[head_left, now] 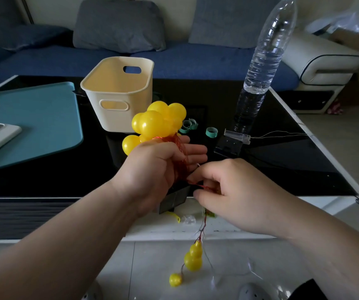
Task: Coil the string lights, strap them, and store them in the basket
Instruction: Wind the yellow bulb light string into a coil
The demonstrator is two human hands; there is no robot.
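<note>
The left hand (159, 167) holds the string lights (152, 126) over the near edge of the black table (282, 169); the red wire goes round and round this hand, and a bunch of yellow balls sits on top of it; the hand grips the loops. The right hand (234, 191) is just beside it; its curled fingers pinch the red wire tight; the loose end hangs down from this hand toward the floor, with a few yellow bulbs on it. The cream basket (113, 94) stands on the table behind the balls; little green straps (211, 132) lie just to the right of it; a tall water bottle (263, 61) stands farther right; a blue mat (33, 118) lies on the left.
</note>
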